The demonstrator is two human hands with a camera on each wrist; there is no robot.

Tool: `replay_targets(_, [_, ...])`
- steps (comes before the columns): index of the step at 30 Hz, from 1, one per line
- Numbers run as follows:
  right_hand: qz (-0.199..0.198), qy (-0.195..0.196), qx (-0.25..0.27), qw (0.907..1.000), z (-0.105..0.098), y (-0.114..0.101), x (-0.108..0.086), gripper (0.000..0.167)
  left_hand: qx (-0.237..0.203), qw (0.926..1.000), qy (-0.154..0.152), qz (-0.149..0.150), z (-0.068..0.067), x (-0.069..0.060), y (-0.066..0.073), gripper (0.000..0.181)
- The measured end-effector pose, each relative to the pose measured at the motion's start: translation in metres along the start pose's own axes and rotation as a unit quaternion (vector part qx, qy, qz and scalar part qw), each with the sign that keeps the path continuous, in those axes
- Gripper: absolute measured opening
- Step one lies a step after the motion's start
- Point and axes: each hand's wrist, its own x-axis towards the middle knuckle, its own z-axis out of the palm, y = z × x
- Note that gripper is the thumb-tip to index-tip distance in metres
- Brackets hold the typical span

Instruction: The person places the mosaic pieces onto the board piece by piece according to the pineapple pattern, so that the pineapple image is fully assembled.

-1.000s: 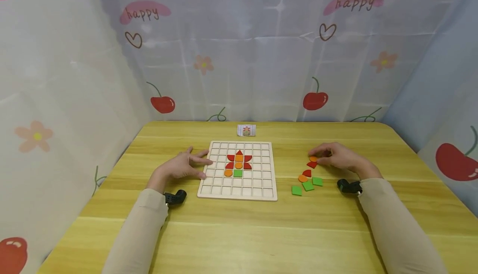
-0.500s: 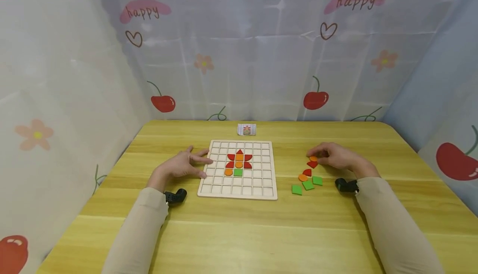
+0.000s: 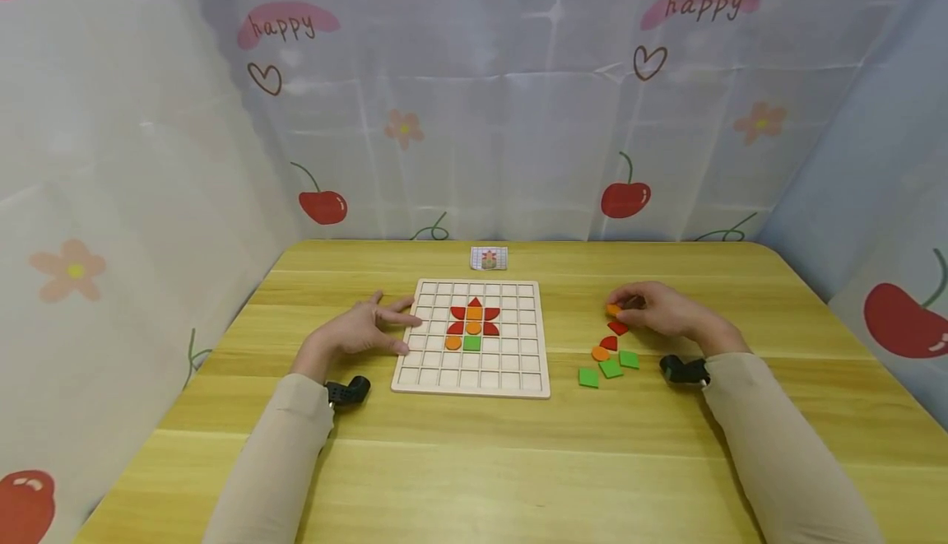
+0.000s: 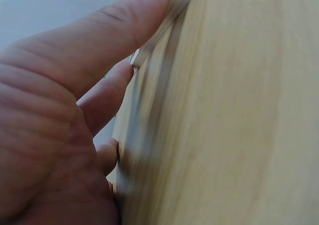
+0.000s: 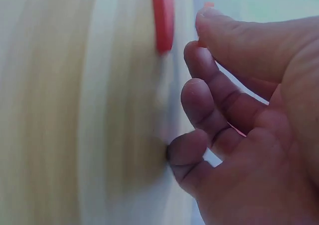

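My left hand (image 3: 361,330) rests at the left edge of the wooden grid board (image 3: 518,371), fingers spread and touching its rim. In the left wrist view, the thumb (image 4: 119,28) lies along the board's edge. On the board, red, orange and green pieces form a figure, with an orange disc (image 3: 453,343) and a green square (image 3: 471,344) in its lowest row. To the right of the board, my right hand (image 3: 659,309) pinches another orange disc (image 3: 613,311) between thumb and fingers, partly covering it. Just below lies a red piece (image 3: 618,328) on the table.
Nearer me lie a second loose red piece (image 3: 609,343), an orange disc (image 3: 601,353) and green squares (image 3: 611,369). A small printed picture card (image 3: 489,258) is behind the board. Patterned curtains (image 3: 474,157) enclose the wooden table (image 3: 459,478).
My right hand has taken the orange disc in a pinch and shifted it slightly left, away from the red piece it lay against. The left hand and board have stayed put.
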Motion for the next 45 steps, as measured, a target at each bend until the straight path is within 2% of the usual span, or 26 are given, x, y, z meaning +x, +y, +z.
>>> replay_targets(11, [-0.027, -0.001, 0.002, 0.9996, 0.011, -0.046, 0.016, 0.028, -0.001, 1.0000, -0.001, 0.006, 0.000, -0.002, 0.000, 0.051])
replay_targets(16, [-0.019, -0.005, 0.007, 0.9998, 0.021, -0.069, 0.026, 0.026, -0.002, 1.0000, -0.003, 0.005, 0.000, -0.001, 0.001, 0.052])
replay_targets(19, [-0.011, -0.011, 0.009, 0.9998, 0.029, -0.085, 0.032, 0.025, -0.003, 1.0000, -0.003, 0.004, 0.000, 0.000, 0.001, 0.052])
replay_targets(27, [-0.031, -0.044, 0.027, 0.9982, 0.052, -0.120, 0.043, 0.023, 0.001, 1.0000, -0.001, 0.005, 0.000, 0.000, 0.000, 0.052])
replay_targets(32, [-0.042, -0.051, 0.029, 0.9974, 0.068, -0.133, 0.051, 0.020, 0.003, 1.0000, -0.001, 0.007, 0.000, 0.000, 0.000, 0.052])
replay_targets(37, [-0.028, -0.056, 0.024, 0.9978, 0.082, -0.143, 0.056, 0.018, 0.006, 1.0000, 0.000, 0.006, 0.000, 0.000, 0.001, 0.052])
replay_targets(45, [-0.051, -0.044, 0.002, 0.9977, 0.095, -0.158, 0.057, 0.015, 0.014, 0.9999, 0.000, 0.009, 0.000, -0.001, 0.001, 0.052])
